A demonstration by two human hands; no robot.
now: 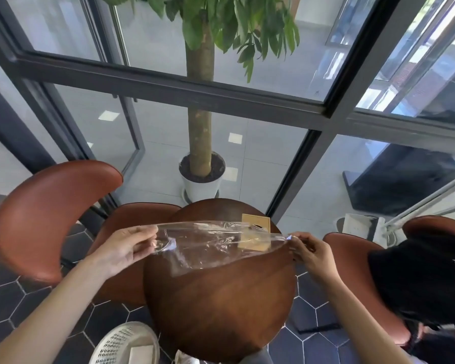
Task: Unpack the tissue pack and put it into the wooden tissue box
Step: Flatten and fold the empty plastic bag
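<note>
Two hands are stretching an empty clear plastic wrapper (210, 243) in the air above the round wooden counter (221, 306). The left hand (124, 248) is pinching the wrapper's left end, with the thumb pressed against the curled fingers (145, 232) and film bunched between them. The right hand (313, 252) is pinching the right end in a narrow grip, its fingertips (296, 239) closed on a twisted corner of the film. Neither hand is holding anything else. The film is hanging taut along its upper edge and sagging below, apparently with nothing inside.

The wooden tissue box (255, 232) is sitting on the far side of the counter, partly seen through the wrapper; a dark slot is showing in its top. The tissues themselves cannot be made out here, so whether they are already in the box cannot be told.

Judging from this, the unpacking step is near its end and the wrapper is now waste. To finish it well, the person would gather the slippery film into one hand rather than leave it spread, since it is light and could drift onto the box. A white perforated basket (121, 345) on the floor beside the counter looks a likely place for it.
</note>
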